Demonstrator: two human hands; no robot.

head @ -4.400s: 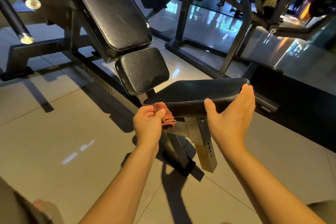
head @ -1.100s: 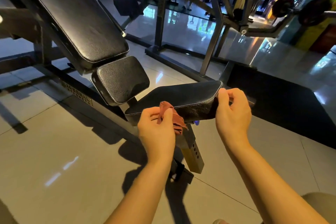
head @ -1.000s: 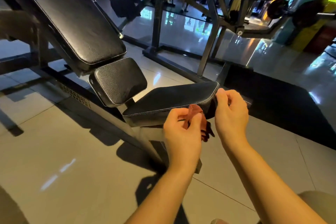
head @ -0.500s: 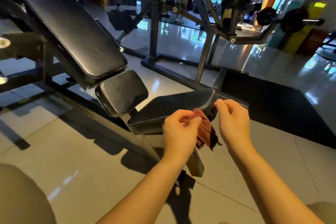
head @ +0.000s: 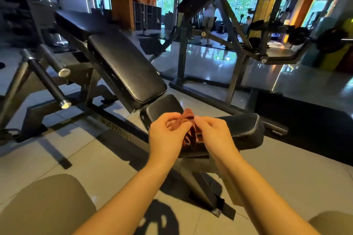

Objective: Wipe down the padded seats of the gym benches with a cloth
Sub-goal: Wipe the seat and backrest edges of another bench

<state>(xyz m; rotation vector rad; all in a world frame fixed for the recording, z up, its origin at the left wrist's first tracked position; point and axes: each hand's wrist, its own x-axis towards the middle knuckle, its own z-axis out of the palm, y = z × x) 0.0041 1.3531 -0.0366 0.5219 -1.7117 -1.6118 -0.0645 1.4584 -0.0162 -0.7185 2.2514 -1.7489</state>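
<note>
While the left hand (head: 166,137) and right hand (head: 215,137) hold the red cloth (head: 188,117) near the seat (head: 245,127), each grip pinches it.

cloth (head: 188,120) is looking soft, matt, rumpled | seat pad (head: 242,128), 3 o'clock, is showing grained black leatherette, pale stitching | backrest pad (head: 126,66), 11 o'clock, is gleaming faintly | frame (head: 114,129) is looking matt dark metal | floor tiles (head: 95,158), 8 o'clock, are shining glossy
</note>
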